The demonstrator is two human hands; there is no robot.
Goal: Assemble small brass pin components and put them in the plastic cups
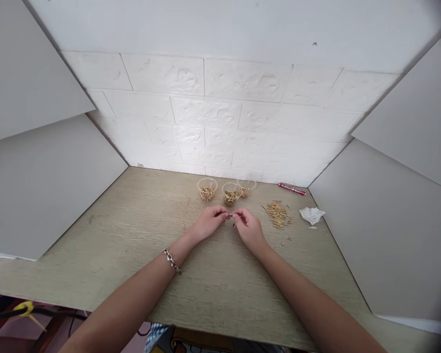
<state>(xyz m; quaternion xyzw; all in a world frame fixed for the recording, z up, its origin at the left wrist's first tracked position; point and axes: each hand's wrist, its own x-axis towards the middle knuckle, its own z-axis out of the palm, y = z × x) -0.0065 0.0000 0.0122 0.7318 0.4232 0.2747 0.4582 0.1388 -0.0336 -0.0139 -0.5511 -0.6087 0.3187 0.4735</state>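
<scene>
My left hand (211, 221) and my right hand (249, 229) meet over the middle of the table, fingertips nearly touching. Between them is a tiny gold-coloured pin (231, 214), pinched at both ends by thumbs and forefingers. Most of the pin is hidden by the fingers. Just beyond the hands stands a clear plastic cup (231, 189) holding small gold-coloured metal parts. A second such cup (207, 184) is to its left, and a third cup (247, 183) with fewer parts sits behind on the right. Right of my right hand lies a loose pile of gold-coloured pins (277, 214).
A crumpled white tissue (311, 215) lies by the right panel (389, 235). Against the white brick-patterned wall (220, 117) rests a red patterned pen-like stick (292, 189). Small bits (288, 238) lie below the pile. A grey panel (51, 181) bounds the table (132, 220) on the left.
</scene>
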